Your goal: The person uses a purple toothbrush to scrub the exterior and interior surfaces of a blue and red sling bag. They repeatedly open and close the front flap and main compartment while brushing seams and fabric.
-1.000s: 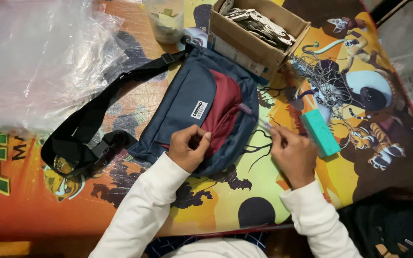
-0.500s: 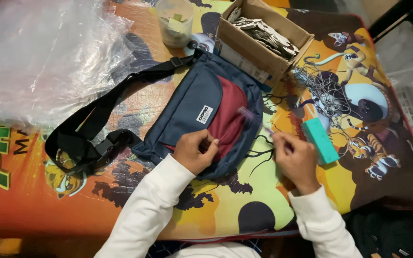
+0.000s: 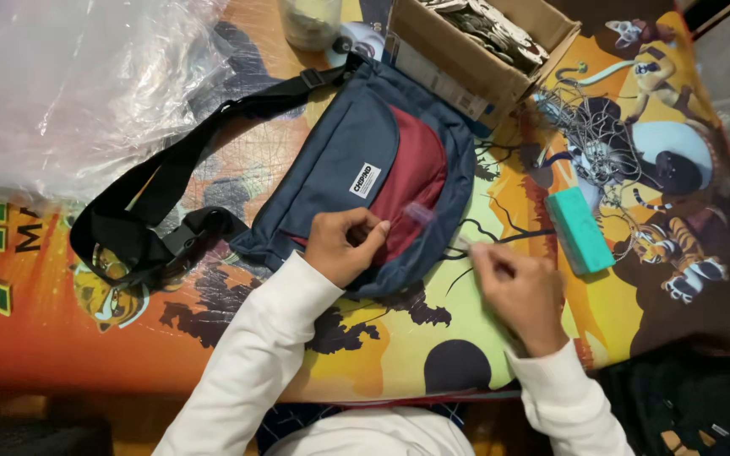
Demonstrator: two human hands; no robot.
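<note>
— Where is the bag?

— The blue and dark red waist bag [image 3: 382, 181] lies flat near the middle of the bench [image 3: 213, 338], which has a bright cartoon cover. Its black strap [image 3: 154, 203] loops out toward the left edge.

— And the hands?

— The left hand [image 3: 344, 245] rests on the bag's near end, fingers pinched on something small at the red pocket; what it is, I cannot tell. The right hand [image 3: 517, 287] sits just off the bag's right side, fingers curled and pinching a small pale piece, too blurred to name.

— What lies around?

— A teal block [image 3: 579, 230] right of the bag, a tangle of thin wire [image 3: 589, 135] beyond it, an open cardboard box [image 3: 475, 63] at the far edge touching the bag's top, and crumpled clear plastic [image 3: 69, 84] at the far left corner.
</note>
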